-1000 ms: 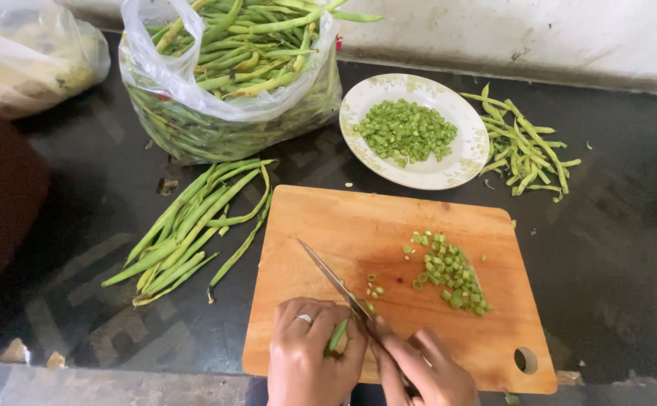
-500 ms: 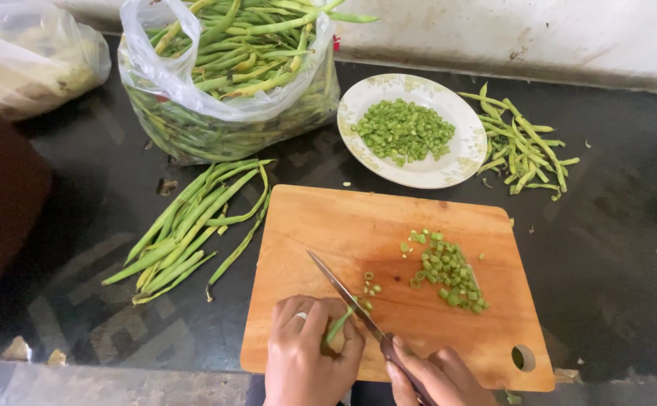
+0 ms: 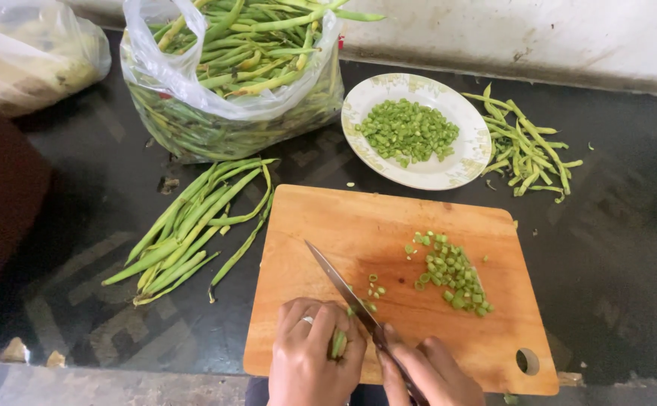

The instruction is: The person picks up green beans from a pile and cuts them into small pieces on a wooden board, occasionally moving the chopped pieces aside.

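At the near edge of a wooden cutting board (image 3: 389,225), a left hand (image 3: 312,353) curls tight around short green bean stubs (image 3: 338,343) while the right hand (image 3: 426,372) grips a slim steel knife (image 3: 340,282). Cut rounds (image 3: 452,274) dot the board; a patterned plate (image 3: 473,150) on the dark desk (image 3: 614,248) holds more.

The left hand (image 3: 315,355) lies knuckles up with its fingers curled tight under into a claw (a ring shows on one finger), while the right hand (image 3: 428,374), just beside it, is closed in a grip, forefinger stretched forward, wrist cut off below.
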